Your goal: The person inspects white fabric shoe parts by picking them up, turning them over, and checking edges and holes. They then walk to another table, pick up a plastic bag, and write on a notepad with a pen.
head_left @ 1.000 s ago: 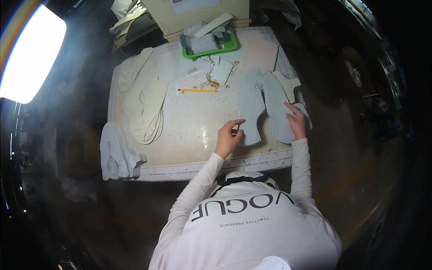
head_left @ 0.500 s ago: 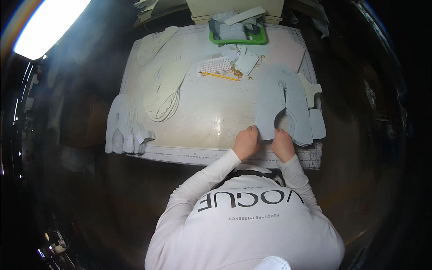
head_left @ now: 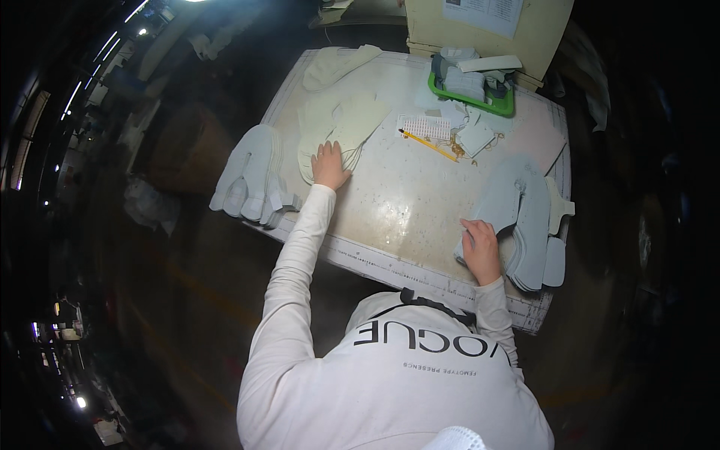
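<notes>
My left hand [head_left: 331, 165] lies with spread fingers on the near end of a stack of cream, curved cut pieces [head_left: 360, 114] that look like shoe-upper parts. My right hand [head_left: 482, 249] rests at the near left end of a stack of pale blue-grey horseshoe-shaped pieces [head_left: 534, 225]. Its thumb and forefinger are apart, with nothing visibly gripped; its other fingers are partly hidden. Beside that stack lie a small cream piece [head_left: 559, 206] and a rounded blue-grey piece [head_left: 554, 262].
Another blue-grey stack [head_left: 251, 169] overhangs the table's left edge. Further back lie a cream piece [head_left: 337, 67], a yellow pencil [head_left: 427, 145], a printed sheet [head_left: 424, 127], white cards [head_left: 475, 139] and a pink sheet [head_left: 534, 142]. A green tray [head_left: 495, 103] holds grey and white pieces.
My left hand has left the blue-grey pieces and reached far left onto the cream stack. My right hand has stayed by the blue-grey stack, its fingers loosened. The whole view has turned.
</notes>
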Tool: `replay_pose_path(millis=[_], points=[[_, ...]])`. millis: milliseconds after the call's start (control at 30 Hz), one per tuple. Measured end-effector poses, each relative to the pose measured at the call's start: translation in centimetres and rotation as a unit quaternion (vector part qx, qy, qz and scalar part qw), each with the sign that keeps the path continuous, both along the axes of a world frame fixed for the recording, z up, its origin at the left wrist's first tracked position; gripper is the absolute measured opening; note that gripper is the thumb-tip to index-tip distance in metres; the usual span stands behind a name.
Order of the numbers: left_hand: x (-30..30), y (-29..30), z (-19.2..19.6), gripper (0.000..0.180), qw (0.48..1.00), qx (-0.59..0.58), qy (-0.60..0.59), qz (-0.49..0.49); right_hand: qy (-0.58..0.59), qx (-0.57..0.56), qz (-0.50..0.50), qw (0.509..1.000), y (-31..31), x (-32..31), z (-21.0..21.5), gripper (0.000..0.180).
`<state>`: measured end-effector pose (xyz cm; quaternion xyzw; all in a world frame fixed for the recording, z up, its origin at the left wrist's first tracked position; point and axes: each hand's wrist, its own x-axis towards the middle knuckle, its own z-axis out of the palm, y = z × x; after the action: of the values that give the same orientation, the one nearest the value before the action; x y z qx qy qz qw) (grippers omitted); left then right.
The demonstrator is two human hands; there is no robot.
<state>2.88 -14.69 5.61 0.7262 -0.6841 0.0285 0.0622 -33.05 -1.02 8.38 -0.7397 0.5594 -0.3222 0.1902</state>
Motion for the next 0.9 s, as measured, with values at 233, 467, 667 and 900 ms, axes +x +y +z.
replay_pose_path(millis=[233, 467, 667, 900], points=[[4.7, -0.2, -1.3, 0.068, 0.99, -0.024, 0.07, -0.117, 0.067, -0.006, -0.019, 0.998, -0.4, 1.0, -2.2, 0.022], [2.5, -1.3, -3.0, 0.047, 0.991, -0.105, 0.081, -0.029, 0.093, -0.034, -0.004, 0.995, 0.2, 0.8, -2.8, 0.02], [5.3, -2.6, -0.8, 0.031, 0.987, -0.075, 0.117, -0.08, 0.09, -0.061, -0.002, 0.994, 0.6, 0.9, -3.2, 0.021], [5.0, -5.9, 11.9, 0.029, 0.99, -0.12, -0.015, -0.078, 0.111, -0.091, -0.005, 0.99, 0.5, 1.2, -3.7, 0.021]])
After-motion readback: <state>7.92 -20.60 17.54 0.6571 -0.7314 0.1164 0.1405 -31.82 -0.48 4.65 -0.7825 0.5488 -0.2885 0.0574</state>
